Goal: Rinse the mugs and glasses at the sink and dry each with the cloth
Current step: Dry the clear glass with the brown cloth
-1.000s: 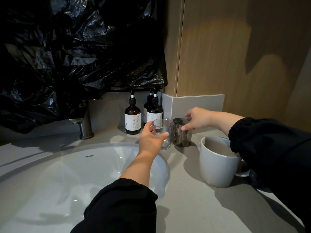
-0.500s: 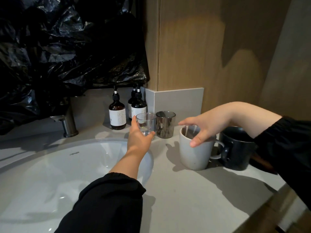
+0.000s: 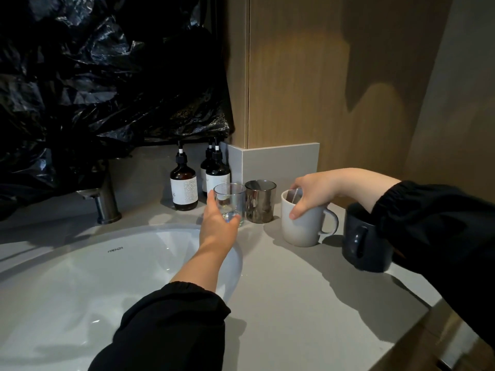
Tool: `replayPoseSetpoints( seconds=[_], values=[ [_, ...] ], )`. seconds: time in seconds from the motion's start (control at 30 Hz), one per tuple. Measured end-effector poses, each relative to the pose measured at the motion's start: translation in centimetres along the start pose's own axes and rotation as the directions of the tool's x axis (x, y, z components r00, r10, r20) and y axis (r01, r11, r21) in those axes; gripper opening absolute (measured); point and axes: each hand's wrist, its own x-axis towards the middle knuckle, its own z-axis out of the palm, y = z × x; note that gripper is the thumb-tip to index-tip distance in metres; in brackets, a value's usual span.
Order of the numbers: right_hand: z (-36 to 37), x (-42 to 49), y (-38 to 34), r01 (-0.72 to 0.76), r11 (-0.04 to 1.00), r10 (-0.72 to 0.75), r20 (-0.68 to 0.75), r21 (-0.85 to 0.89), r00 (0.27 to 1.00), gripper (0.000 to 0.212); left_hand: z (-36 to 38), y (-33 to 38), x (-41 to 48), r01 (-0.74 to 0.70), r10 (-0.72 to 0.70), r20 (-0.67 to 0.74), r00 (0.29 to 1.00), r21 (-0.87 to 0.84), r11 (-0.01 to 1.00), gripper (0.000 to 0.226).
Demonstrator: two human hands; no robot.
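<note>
Two black long sleeves, matte fabric, loose cut with soft folds. Left sleeve (image 3: 171,325) ends in a gathered elastic cuff, puckered along the edge. Right sleeve (image 3: 434,231) has the same cuff and the same fabric. Cuffs sit above the wrists. Left hand (image 3: 217,226) and right hand (image 3: 313,191) are bare.

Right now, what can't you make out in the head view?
Head view:
White mug inside: covered by the grip of the right hand on its rim.
Dark mug far rim, contents: under the right sleeve.
Tap top: behind black plastic.
Cloth: not in frame.
</note>
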Motion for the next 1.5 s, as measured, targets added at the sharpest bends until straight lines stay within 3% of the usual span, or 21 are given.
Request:
replayPoseSetpoints(
  seconds=[0.2, 0.3, 0.4, 0.6, 1.1, 1.5],
  values=[
    [-0.2, 3.7, 1.8, -0.090, 0.996, 0.091, -0.058, 0.012, 0.994, 0.082, 0.1, 0.2, 0.2, -0.005, 0.006, -0.070, 0.998, 0.016, 1.000, 0.080],
    [0.0, 4.9, 2.3, -0.066, 0.996, 0.075, -0.137, 0.065, 0.988, 0.098, 0.3, 0.1, 0.2, -0.021, 0.027, -0.090, 0.996, 0.064, 0.998, 0.075],
    [-0.2, 5.5, 2.6, -0.041, 0.988, 0.058, -0.111, 0.151, 0.992, 0.104, 0.5, 0.0, 0.3, -0.036, 0.047, -0.110, 0.993, 0.096, 0.995, 0.071],
    [-1.9, 6.0, 3.1, -0.149, 0.966, 0.151, 0.009, 0.209, 0.989, 0.098, 0.5, -0.2, 0.5, -0.041, 0.055, -0.126, 0.991, 0.111, 0.993, 0.069],
    [-1.0, 8.0, 2.4, -0.030, 0.972, 0.077, -0.195, 0.232, 0.978, 0.086, 0.3, -0.2, 0.4, -0.022, 0.037, -0.134, 0.990, 0.107, 0.994, 0.068],
    [-1.1, 8.2, 2.3, -0.050, 0.976, 0.092, -0.197, 0.211, 0.976, 0.082, 0.1, 0.1, 0.3, -0.002, 0.014, -0.138, 0.990, 0.085, 0.996, 0.067]
  ],
)
